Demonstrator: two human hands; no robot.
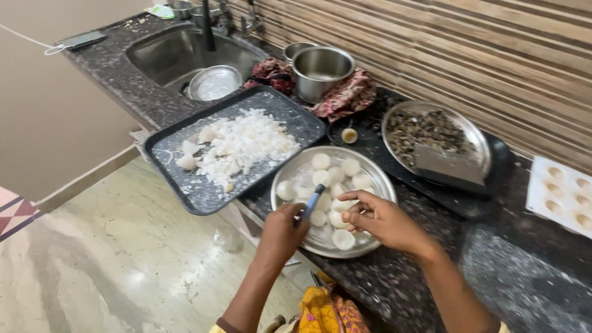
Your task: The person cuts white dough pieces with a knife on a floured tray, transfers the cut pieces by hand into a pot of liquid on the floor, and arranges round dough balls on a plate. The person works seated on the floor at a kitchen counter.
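I see my left hand (282,227) closed around a small knife (312,201) with a blue handle. The knife is long and thin. It points up and to the right, away from my body, toward the middle of the round steel plate (376,179). Its tip sits over the white peeled pieces (336,176) in that plate. My right hand (377,219) is just beside the knife, with its fingers curled around one white piece. The plate rests on the dark stone counter (407,277), near the edge. To its left is a dark tray (185,191) with a heap of chopped white bits (243,145). Behind it is another plate of dark peels (425,129).
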